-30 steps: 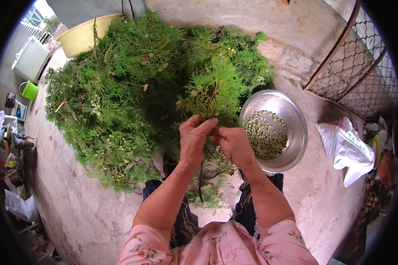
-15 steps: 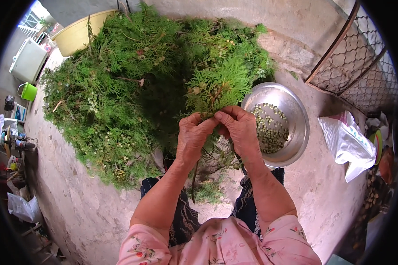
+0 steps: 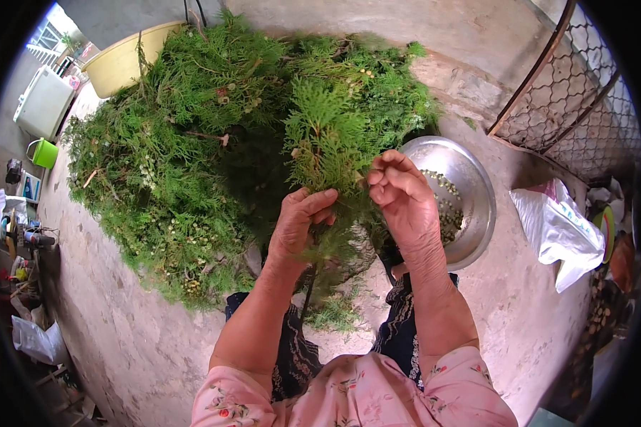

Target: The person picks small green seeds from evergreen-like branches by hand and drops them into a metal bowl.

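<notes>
Left hand (image 3: 300, 224) clasps a green sprig (image 3: 327, 153), right hand (image 3: 404, 199) pinches its fronds (white bag (image 3: 557, 231) lies right).

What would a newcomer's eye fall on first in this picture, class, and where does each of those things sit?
First the big heap of green conifer branches, filling the upper left on the concrete ground. Next, at the centre, the left hand and right hand hold one leafy sprig upright between them. Just right of the hands sits a shiny metal bowl with small pale green bits in it.
</notes>
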`<state>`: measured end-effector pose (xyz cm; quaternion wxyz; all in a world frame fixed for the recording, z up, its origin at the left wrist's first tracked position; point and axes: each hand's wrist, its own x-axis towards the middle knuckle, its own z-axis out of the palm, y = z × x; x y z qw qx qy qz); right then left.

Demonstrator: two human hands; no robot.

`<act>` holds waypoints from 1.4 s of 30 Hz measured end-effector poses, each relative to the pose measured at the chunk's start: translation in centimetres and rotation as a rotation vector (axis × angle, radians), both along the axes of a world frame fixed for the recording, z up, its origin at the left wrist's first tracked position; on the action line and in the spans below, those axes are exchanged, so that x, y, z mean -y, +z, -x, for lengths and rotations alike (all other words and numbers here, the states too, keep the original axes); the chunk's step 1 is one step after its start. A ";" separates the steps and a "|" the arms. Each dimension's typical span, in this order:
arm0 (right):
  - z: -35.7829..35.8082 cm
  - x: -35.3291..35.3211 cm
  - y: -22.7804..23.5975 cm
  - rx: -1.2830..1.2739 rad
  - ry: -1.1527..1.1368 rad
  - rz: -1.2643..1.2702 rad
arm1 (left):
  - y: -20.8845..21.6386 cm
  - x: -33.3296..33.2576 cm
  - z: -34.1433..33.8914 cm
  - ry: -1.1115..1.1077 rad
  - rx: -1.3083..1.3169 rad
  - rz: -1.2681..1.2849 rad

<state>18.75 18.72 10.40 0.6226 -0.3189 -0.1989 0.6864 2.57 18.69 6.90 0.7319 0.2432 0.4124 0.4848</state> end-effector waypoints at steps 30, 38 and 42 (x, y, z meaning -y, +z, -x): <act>-0.4 -0.1 -2.0 0.516 0.224 0.012 | -0.1 0.2 -0.2 -0.030 -0.152 0.041; 0.9 0.1 -4.6 0.520 -0.185 -0.123 | 1.3 1.0 -1.9 -0.003 -0.171 0.121; 1.9 0.3 -4.0 0.306 -0.246 0.053 | 1.4 1.1 -2.3 0.035 -0.216 0.118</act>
